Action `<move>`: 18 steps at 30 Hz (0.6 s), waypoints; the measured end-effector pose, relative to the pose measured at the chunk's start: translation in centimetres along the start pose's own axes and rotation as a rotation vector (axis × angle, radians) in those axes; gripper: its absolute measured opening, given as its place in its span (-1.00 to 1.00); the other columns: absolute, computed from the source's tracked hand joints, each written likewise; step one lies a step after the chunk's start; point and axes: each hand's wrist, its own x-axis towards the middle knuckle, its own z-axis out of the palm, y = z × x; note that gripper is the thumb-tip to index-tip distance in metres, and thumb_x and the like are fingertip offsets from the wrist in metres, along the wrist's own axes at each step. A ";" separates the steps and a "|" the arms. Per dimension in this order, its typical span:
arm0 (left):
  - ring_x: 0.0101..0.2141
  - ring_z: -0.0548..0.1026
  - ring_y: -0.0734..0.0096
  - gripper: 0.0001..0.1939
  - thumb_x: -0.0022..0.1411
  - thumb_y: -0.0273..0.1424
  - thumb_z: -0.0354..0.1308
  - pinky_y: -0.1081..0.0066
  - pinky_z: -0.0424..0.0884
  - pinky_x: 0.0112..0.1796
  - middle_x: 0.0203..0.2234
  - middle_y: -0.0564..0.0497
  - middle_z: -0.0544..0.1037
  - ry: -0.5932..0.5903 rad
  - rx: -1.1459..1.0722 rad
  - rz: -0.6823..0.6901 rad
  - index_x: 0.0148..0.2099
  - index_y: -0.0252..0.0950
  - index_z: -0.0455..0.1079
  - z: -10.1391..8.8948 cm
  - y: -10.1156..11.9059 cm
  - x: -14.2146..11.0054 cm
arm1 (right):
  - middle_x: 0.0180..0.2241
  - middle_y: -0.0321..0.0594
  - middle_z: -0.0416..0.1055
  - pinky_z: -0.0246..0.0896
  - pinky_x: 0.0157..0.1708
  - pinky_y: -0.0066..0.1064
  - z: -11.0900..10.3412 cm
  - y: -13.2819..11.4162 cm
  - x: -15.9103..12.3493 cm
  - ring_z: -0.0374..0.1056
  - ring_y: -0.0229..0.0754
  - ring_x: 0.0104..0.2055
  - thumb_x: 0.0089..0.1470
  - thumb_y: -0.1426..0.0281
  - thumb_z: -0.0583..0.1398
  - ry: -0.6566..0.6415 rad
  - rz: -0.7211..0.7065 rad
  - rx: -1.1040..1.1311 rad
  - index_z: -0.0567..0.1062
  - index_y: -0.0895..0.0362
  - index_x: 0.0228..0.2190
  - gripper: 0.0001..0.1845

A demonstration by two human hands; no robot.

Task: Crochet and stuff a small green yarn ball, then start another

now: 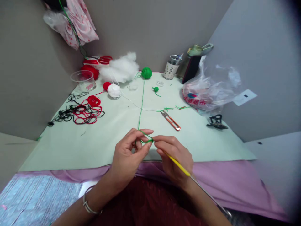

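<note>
Above the table's front edge, my left hand pinches a small loop of green yarn, with the strand passing over the index finger. That strand runs back across the table to a green yarn ball. My right hand is closed around a crochet hook with a yellow grip and a long metal shaft pointing back over the wrist. The hook's tip meets the green loop at the left fingertips; fingers partly hide it. Orange thread snips lie beyond my right hand.
Tangled black and red yarn lies at left near a clear plastic cup. White stuffing, a white yarn ball and a small green ball sit farther back. At right are a plastic bag, a pen holder and a black hair claw.
</note>
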 end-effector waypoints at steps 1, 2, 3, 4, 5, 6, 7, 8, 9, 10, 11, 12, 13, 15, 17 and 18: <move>-0.55 0.28 0.67 -0.72 0.19 -0.52 0.35 0.56 0.28 -0.48 -0.37 0.10 0.47 -0.003 -0.006 -0.003 -0.05 -0.18 0.66 0.1 -0.1 -0.1 | -0.16 -0.05 0.63 0.50 -0.22 -0.34 0.1 0.0 -0.1 0.56 -0.16 -0.17 0.35 0.54 0.15 0.007 -0.007 -0.011 0.53 0.12 -0.05 -0.79; -0.55 0.28 0.67 -0.69 0.20 -0.52 0.35 0.57 0.28 -0.47 -0.37 0.11 0.48 -0.005 -0.022 -0.023 -0.01 -0.17 0.65 0.1 -0.2 -0.2 | -0.17 -0.07 0.63 0.50 -0.21 -0.34 0.2 0.1 -0.1 0.56 -0.16 -0.16 0.35 0.55 0.15 0.023 0.006 0.007 0.53 0.11 -0.05 -0.78; -0.55 0.27 0.68 -0.65 0.20 -0.50 0.36 0.57 0.28 -0.47 -0.37 0.11 0.48 -0.010 -0.046 -0.055 0.04 -0.16 0.62 0.1 -0.2 -0.2 | -0.18 -0.09 0.63 0.50 -0.19 -0.33 0.3 0.1 -0.2 0.55 -0.16 -0.15 0.35 0.56 0.15 0.051 0.035 0.052 0.54 0.10 -0.06 -0.77; -0.55 0.25 0.68 -0.61 0.21 -0.48 0.37 0.58 0.27 -0.48 -0.36 0.12 0.49 -0.021 -0.076 -0.094 0.09 -0.15 0.60 0.0 -0.2 -0.3 | -0.20 -0.12 0.62 0.50 -0.17 -0.31 0.4 0.1 -0.2 0.55 -0.15 -0.14 0.35 0.56 0.15 0.088 0.081 0.118 0.55 0.08 -0.07 -0.76; -0.55 0.24 0.68 -0.59 0.22 -0.45 0.39 0.58 0.24 -0.49 -0.36 0.12 0.48 -0.037 -0.110 -0.130 0.12 -0.15 0.58 0.0 -0.2 -0.2 | -0.21 -0.14 0.62 0.49 -0.15 -0.30 0.4 0.1 -0.2 0.55 -0.15 -0.14 0.36 0.56 0.14 0.129 0.140 0.198 0.56 0.07 -0.09 -0.76; -0.55 0.23 0.69 -0.59 0.23 -0.42 0.40 0.58 0.21 -0.51 -0.36 0.13 0.48 -0.058 -0.144 -0.159 0.13 -0.14 0.57 -0.1 -0.2 -0.2 | -0.23 -0.17 0.61 0.48 -0.15 -0.29 0.4 0.1 -0.2 0.55 -0.16 -0.16 0.37 0.55 0.13 0.168 0.205 0.290 0.58 0.06 -0.11 -0.75; -0.56 0.21 0.70 -0.60 0.24 -0.39 0.41 0.58 0.17 -0.53 -0.36 0.13 0.47 -0.080 -0.174 -0.179 0.13 -0.14 0.57 -0.2 -0.2 -0.1 | -0.25 -0.19 0.60 0.47 -0.17 -0.30 0.5 0.1 -0.2 0.54 -0.17 -0.19 0.38 0.54 0.12 0.196 0.267 0.391 0.59 0.06 -0.13 -0.75; -0.56 0.20 0.70 -0.62 0.25 -0.38 0.41 0.57 0.14 -0.54 -0.36 0.13 0.47 -0.099 -0.197 -0.189 0.11 -0.14 0.57 -0.3 -0.1 0.0 | -0.25 -0.21 0.60 0.47 -0.20 -0.30 0.5 0.1 -0.1 0.52 -0.19 -0.24 0.40 0.51 0.12 0.213 0.321 0.489 0.59 0.05 -0.15 -0.75; -0.56 0.19 0.71 -0.65 0.25 -0.37 0.41 0.56 0.11 -0.55 -0.37 0.14 0.46 -0.111 -0.213 -0.193 0.09 -0.14 0.59 -0.4 -0.1 0.1 | -0.25 -0.22 0.59 0.45 -0.23 -0.31 0.5 0.1 -0.1 0.51 -0.21 -0.27 0.41 0.49 0.11 0.223 0.362 0.575 0.60 0.05 -0.16 -0.75; -0.56 0.18 0.71 -0.67 0.26 -0.37 0.41 0.56 0.10 -0.56 -0.37 0.14 0.46 -0.117 -0.223 -0.194 0.07 -0.15 0.60 -0.4 -0.1 0.1 | -0.25 -0.22 0.59 0.45 -0.25 -0.31 0.5 0.1 -0.1 0.50 -0.22 -0.30 0.42 0.47 0.11 0.227 0.391 0.641 0.60 0.05 -0.17 -0.75; -0.56 0.18 0.71 -0.69 0.26 -0.37 0.41 0.56 0.08 -0.56 -0.38 0.14 0.45 -0.120 -0.229 -0.196 0.05 -0.14 0.60 -0.4 -0.1 0.1 | -0.23 -0.22 0.60 0.44 -0.26 -0.32 0.6 0.2 -0.1 0.49 -0.23 -0.31 0.42 0.46 0.12 0.231 0.410 0.684 0.60 0.05 -0.17 -0.76; -0.56 0.18 0.71 -0.71 0.26 -0.37 0.42 0.56 0.07 -0.56 -0.38 0.14 0.45 -0.121 -0.234 -0.199 0.03 -0.14 0.61 -0.4 -0.1 0.2 | -0.22 -0.22 0.60 0.43 -0.25 -0.32 0.6 0.2 -0.1 0.49 -0.24 -0.31 0.42 0.46 0.12 0.240 0.422 0.703 0.61 0.05 -0.17 -0.76; -0.56 0.17 0.72 -0.73 0.25 -0.36 0.42 0.56 0.06 -0.57 -0.38 0.15 0.44 -0.122 -0.237 -0.203 0.02 -0.14 0.62 -0.3 -0.1 0.2 | -0.22 -0.23 0.60 0.43 -0.25 -0.32 0.6 0.2 -0.1 0.48 -0.24 -0.31 0.42 0.46 0.12 0.250 0.427 0.701 0.61 0.05 -0.17 -0.76; -0.56 0.17 0.72 -0.76 0.26 -0.35 0.42 0.56 0.05 -0.57 -0.38 0.15 0.43 -0.124 -0.243 -0.207 -0.01 -0.15 0.63 -0.3 -0.1 0.2 | -0.22 -0.23 0.60 0.42 -0.21 -0.31 0.6 0.2 -0.1 0.49 -0.24 -0.30 0.42 0.47 0.13 0.259 0.421 0.660 0.62 0.06 -0.17 -0.76; -0.56 0.18 0.72 -0.77 0.26 -0.35 0.42 0.55 0.04 -0.58 -0.40 0.15 0.42 -0.126 -0.244 -0.203 -0.02 -0.16 0.63 -0.3 -0.2 0.2 | -0.23 -0.23 0.61 0.42 -0.19 -0.30 0.6 0.2 -0.2 0.50 -0.22 -0.27 0.42 0.47 0.13 0.249 0.394 0.625 0.62 0.06 -0.17 -0.76; -0.56 0.18 0.72 -0.77 0.26 -0.35 0.41 0.55 0.04 -0.58 -0.40 0.14 0.42 -0.126 -0.245 -0.199 -0.02 -0.17 0.63 -0.3 -0.2 0.2 | -0.23 -0.23 0.61 0.42 -0.19 -0.29 0.5 0.2 -0.2 0.50 -0.21 -0.26 0.42 0.47 0.14 0.238 0.379 0.621 0.62 0.06 -0.16 -0.77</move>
